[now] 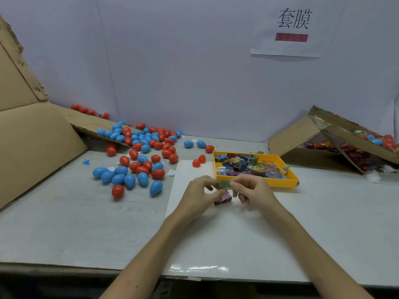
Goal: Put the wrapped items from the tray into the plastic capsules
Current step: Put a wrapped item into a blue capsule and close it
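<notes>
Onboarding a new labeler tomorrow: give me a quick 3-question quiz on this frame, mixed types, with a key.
1. True or false: the yellow tray sits to the left of the pile of blue and red capsules.
2. Multiple choice: what do the left hand and right hand hold between them?
A. a blue capsule
B. a small green wrapped item
C. a sheet of paper
3. Fill in: two open red capsule halves lie just ___ of the tray.

Key
1. False; the tray is to the right of the pile.
2. B
3. left
</notes>
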The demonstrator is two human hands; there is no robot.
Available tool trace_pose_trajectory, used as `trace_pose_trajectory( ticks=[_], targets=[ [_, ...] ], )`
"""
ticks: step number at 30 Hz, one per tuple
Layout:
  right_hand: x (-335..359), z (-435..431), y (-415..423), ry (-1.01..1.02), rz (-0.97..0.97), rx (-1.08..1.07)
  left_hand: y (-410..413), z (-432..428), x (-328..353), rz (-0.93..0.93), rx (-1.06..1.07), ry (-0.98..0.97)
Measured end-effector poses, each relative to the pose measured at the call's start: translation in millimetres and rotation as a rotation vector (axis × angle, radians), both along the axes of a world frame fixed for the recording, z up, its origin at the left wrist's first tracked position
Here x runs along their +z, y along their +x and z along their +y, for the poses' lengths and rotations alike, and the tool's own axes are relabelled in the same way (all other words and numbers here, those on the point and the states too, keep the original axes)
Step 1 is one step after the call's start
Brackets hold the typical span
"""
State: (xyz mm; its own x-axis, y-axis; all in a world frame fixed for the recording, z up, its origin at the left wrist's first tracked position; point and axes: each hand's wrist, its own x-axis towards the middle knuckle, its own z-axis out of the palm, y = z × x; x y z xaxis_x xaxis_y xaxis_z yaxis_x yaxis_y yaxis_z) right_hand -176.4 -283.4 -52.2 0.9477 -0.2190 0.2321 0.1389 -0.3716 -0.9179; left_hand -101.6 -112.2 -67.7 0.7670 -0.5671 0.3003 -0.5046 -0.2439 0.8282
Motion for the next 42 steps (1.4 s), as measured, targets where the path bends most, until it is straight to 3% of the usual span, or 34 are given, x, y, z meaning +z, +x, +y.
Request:
trace_pose_trajectory(
  ticks=[6, 24, 37, 42],
  targets=[
    [-1, -1, -1, -0.038, -0.006, 0.024, -1, 1, 8, 0.068, -0.018, -0.17],
    [-6, 7, 0, -0.093, -0.04, 0.062, -8, -2, 9, 0.023, 0.055, -0.101],
    [19, 23, 17, 0.123, 0.001, 0.016, -7, 2, 15, 0.036, 0.187, -0.175],
    [2, 28, 17, 0.139, -0.029, -0.055, -7, 1, 15, 0.084, 0.175, -0.09]
  ],
)
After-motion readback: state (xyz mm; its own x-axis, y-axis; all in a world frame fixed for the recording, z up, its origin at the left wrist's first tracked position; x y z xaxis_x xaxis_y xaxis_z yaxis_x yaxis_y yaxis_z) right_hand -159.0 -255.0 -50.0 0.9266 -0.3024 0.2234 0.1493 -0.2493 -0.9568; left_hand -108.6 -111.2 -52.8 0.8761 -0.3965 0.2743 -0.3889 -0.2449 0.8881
